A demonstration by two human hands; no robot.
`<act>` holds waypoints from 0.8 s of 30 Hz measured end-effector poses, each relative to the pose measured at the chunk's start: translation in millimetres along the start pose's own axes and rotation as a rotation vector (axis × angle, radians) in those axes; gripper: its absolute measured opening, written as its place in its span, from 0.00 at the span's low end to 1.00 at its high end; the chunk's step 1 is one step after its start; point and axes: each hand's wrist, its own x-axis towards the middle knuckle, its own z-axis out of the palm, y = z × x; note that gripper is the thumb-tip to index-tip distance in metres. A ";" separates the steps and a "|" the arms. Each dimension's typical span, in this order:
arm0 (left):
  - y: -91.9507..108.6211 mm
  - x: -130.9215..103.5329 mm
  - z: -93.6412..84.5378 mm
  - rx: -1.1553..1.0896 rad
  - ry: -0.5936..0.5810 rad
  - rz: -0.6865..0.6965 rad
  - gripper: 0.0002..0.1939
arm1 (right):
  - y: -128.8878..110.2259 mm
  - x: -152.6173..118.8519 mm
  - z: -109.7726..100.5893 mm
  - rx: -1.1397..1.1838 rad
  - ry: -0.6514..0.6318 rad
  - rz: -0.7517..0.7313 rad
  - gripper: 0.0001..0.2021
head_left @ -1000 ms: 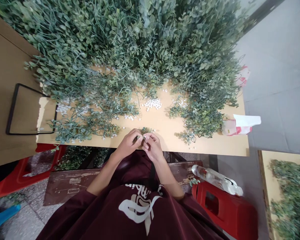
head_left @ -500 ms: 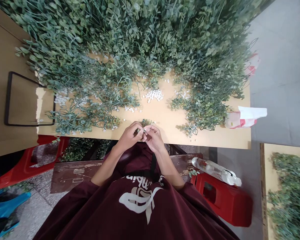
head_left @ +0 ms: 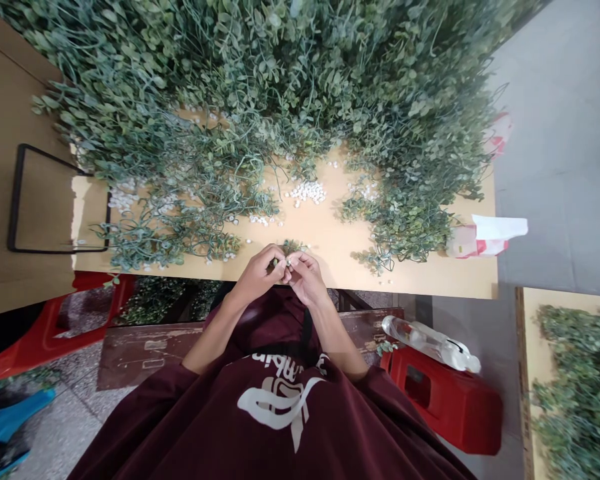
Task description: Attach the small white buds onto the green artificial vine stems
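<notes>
My left hand [head_left: 260, 273] and my right hand [head_left: 306, 277] meet at the front edge of the wooden table [head_left: 330, 250]. Their fingers are pinched together around a small green sprig [head_left: 294, 245], whose leaves show just beyond the fingertips. Whatever lies between the fingertips is tiny and mostly covered. Past my hands is a pile of small white beads [head_left: 307, 192]. Leafy stems [head_left: 175, 233] with more white beads among them lie to the left, and a bunch of greenery [head_left: 410, 227] lies to the right.
A big heap of greenery [head_left: 280, 67] covers the table's far side. At the right edge sits a tissue pack [head_left: 477, 240]. A clear bottle [head_left: 430, 341] rests on a red stool [head_left: 450, 400]. Cardboard with a black wire frame [head_left: 15, 200] stands at the left.
The view has shifted very slightly. Both hands stay together in the same place, with only small movement at the fingertips.
</notes>
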 end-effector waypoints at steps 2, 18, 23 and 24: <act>-0.7 -0.3 -0.2 -0.005 0.002 -0.007 0.11 | 1.6 0.7 -1.0 -0.019 -0.011 -0.005 0.14; -7.3 -1.8 0.0 0.031 0.105 0.005 0.12 | 10.8 -0.7 9.1 -0.087 0.073 -0.262 0.14; -7.0 -1.1 0.5 0.100 0.061 0.002 0.13 | 6.8 -11.5 6.9 -0.365 0.160 -0.325 0.13; -6.8 -0.8 0.9 0.108 0.048 0.003 0.13 | 5.9 -13.7 5.8 -0.407 0.165 -0.338 0.13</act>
